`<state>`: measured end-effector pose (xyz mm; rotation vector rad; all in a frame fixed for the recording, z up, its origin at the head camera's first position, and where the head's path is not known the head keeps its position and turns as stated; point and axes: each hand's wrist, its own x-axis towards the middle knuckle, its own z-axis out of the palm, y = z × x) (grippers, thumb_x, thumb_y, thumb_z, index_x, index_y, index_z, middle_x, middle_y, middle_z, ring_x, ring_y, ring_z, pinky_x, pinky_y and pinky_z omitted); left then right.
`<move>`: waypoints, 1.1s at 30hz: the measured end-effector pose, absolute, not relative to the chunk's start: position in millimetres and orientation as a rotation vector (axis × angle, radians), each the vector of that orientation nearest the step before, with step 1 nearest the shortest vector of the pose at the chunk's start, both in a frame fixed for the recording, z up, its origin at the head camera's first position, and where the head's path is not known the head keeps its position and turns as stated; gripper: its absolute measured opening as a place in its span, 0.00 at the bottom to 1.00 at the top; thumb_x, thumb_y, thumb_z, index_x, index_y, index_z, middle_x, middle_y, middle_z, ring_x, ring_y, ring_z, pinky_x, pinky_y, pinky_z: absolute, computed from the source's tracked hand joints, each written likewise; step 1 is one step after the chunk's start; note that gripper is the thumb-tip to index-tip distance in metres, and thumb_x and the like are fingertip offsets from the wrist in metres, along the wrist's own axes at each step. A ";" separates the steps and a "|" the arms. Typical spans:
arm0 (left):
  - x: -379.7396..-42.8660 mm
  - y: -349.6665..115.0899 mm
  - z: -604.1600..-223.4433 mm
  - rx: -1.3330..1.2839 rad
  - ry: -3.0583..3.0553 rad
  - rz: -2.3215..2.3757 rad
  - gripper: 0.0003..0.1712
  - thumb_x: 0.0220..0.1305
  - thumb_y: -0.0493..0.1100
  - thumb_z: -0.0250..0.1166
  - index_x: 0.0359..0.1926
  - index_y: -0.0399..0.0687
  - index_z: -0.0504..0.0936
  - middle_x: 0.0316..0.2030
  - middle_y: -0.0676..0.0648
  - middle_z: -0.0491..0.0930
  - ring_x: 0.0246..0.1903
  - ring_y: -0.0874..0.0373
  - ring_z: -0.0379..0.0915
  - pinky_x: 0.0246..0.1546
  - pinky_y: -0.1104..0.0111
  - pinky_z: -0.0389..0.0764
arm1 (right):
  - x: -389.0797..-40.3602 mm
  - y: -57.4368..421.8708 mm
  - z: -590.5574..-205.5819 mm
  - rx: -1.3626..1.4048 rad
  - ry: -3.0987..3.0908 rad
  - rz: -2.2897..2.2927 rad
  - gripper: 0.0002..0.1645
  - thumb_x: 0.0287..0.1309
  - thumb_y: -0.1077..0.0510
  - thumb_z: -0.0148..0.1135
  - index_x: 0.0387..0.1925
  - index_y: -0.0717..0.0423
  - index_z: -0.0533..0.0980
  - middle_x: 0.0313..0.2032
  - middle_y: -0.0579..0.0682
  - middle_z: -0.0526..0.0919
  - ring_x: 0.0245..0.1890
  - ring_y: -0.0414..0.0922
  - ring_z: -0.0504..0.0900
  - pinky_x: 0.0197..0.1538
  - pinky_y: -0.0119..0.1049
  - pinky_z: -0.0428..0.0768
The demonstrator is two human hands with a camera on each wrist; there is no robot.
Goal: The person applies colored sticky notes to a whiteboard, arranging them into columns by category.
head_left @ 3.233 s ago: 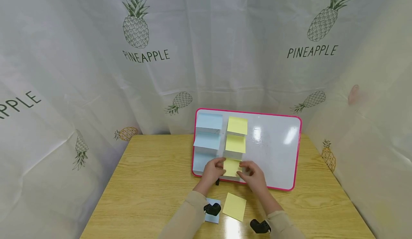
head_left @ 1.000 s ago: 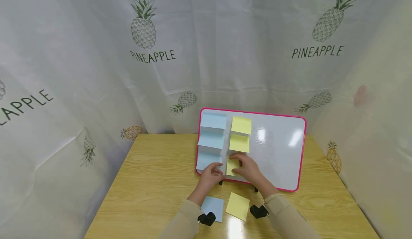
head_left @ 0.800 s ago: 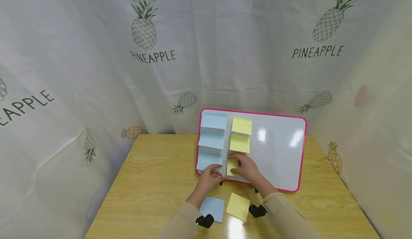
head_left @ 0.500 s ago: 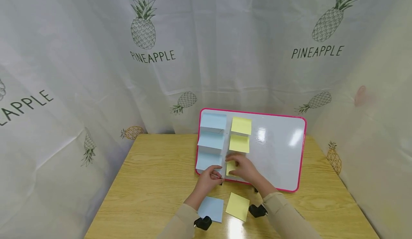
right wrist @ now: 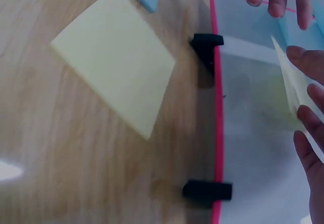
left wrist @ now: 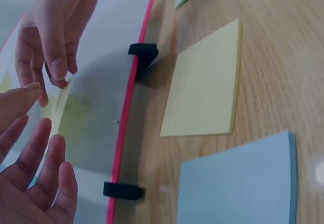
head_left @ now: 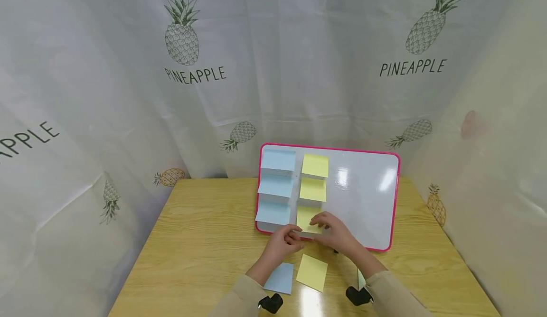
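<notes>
Right hand [head_left: 336, 234] at lowest yellow note [head_left: 305, 218], fingers loosely parted; left hand [head_left: 282, 243] beside it, fingers loosely bent.
Note low on whiteboard [head_left: 363, 198], under two yellow notes [head_left: 313, 189]; blue notes [head_left: 275, 185] along whiteboard's left side; yellow pad [head_left: 312, 273], blue pad [head_left: 282, 279] on table [head_left: 205, 231] before whiteboard.

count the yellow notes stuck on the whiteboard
3, in one column on the whiteboard: the top note, the middle note and the bottom note, which the right hand partly covers. Any lying underneath these would be hidden.
</notes>
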<state>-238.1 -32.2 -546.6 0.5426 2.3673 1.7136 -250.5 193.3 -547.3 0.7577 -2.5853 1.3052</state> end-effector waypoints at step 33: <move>-209.3 37.9 -601.5 0.830 2.385 1.288 0.20 0.49 0.39 0.78 0.43 0.53 0.82 0.30 0.62 0.75 0.30 0.69 0.67 0.35 0.74 0.73 | -150.3 295.1 -614.2 0.544 -2.561 1.143 0.31 0.28 0.57 0.85 0.40 0.56 0.81 0.42 0.52 0.79 0.42 0.41 0.76 0.48 0.21 0.69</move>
